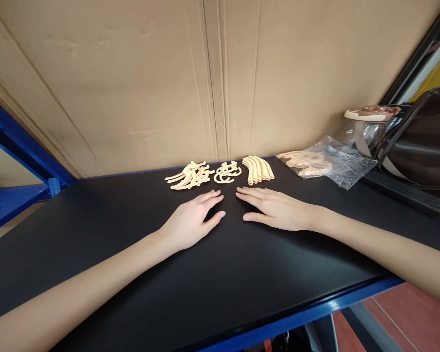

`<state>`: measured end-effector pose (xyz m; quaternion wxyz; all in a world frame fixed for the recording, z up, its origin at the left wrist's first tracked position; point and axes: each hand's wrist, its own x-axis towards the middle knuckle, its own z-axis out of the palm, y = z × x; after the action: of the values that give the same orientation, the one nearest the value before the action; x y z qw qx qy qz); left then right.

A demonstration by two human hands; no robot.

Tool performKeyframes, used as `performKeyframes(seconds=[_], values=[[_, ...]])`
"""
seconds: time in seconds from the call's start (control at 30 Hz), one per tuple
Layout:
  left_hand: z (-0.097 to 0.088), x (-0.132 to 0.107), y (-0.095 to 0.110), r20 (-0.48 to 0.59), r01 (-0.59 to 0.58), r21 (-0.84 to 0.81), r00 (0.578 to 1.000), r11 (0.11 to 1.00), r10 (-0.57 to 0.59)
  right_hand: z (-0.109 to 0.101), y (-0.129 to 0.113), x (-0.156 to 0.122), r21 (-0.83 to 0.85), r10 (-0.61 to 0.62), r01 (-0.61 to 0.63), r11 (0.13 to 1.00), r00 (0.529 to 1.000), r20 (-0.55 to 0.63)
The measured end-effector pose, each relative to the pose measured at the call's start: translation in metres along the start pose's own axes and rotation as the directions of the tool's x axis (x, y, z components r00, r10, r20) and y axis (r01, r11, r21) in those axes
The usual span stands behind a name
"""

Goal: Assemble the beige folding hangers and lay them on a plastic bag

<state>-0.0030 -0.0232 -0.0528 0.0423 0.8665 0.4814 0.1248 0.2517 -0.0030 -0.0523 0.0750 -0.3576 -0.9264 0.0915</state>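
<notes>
My left hand (193, 218) and my right hand (275, 208) both lie flat, palms down, on a black table top (139, 244), fingers stretched forward and nearly meeting. Neither holds anything. Just beyond the fingertips lie three small heaps of cream plastic parts: a tangled pile of thin pieces (188, 176) on the left, a few ring-shaped pieces (227, 172) in the middle, and a neat row of curved strips (257, 169) on the right.
A clear plastic bag (337, 164) with more cream parts lies at the back right. Behind it stand a clear container with a pinkish lid (370, 122) and a dark bag (421, 146). A cardboard wall (205, 73) backs the table; blue shelf frame (18, 146) on the left.
</notes>
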Motion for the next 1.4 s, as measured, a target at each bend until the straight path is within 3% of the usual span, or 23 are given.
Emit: performKeyframes(seconds=[0.27, 0.4, 0.53, 0.67, 0.8, 1.03, 1.23, 1.4], values=[[0.001, -0.001, 0.003, -0.183, -0.054, 0.059, 0.981, 0.997, 0.064, 0.0, 0.002, 0.0, -0.02, -0.016, 0.016, 1.0, 1.0, 0.005], [-0.005, 0.001, -0.001, -0.31, 0.04, 0.109, 0.951, 0.993, -0.004, -0.001, 0.003, -0.002, -0.017, -0.012, 0.012, 1.0, 1.0, 0.015], [-0.012, 0.01, -0.027, -0.44, 0.19, 0.139, 0.891, 0.972, -0.111, -0.003, 0.003, -0.004, -0.027, 0.006, -0.005, 1.0, 0.999, 0.037], [-0.014, 0.018, -0.06, -0.448, 0.32, 0.087, 0.859, 0.943, -0.25, -0.005, 0.003, -0.006, -0.027, 0.016, -0.015, 1.0, 0.999, 0.048], [-0.015, 0.021, -0.075, -0.393, 0.394, -0.003, 0.845, 0.919, -0.364, -0.005, 0.003, -0.005, -0.035, 0.009, -0.007, 0.999, 0.999, 0.05], [-0.017, 0.021, -0.073, -0.338, 0.399, -0.073, 0.852, 0.914, -0.399, -0.006, 0.003, -0.006, -0.015, 0.005, -0.005, 1.0, 0.999, 0.037], [-0.019, 0.019, -0.071, -0.43, 0.381, -0.132, 0.809, 0.915, -0.399, -0.004, 0.005, -0.006, 0.019, -0.008, 0.008, 1.0, 1.0, 0.007], [-0.02, 0.016, -0.057, -0.489, 0.298, -0.22, 0.79, 0.929, -0.369, -0.004, 0.005, -0.007, 0.025, -0.012, 0.012, 1.0, 1.0, -0.001]])
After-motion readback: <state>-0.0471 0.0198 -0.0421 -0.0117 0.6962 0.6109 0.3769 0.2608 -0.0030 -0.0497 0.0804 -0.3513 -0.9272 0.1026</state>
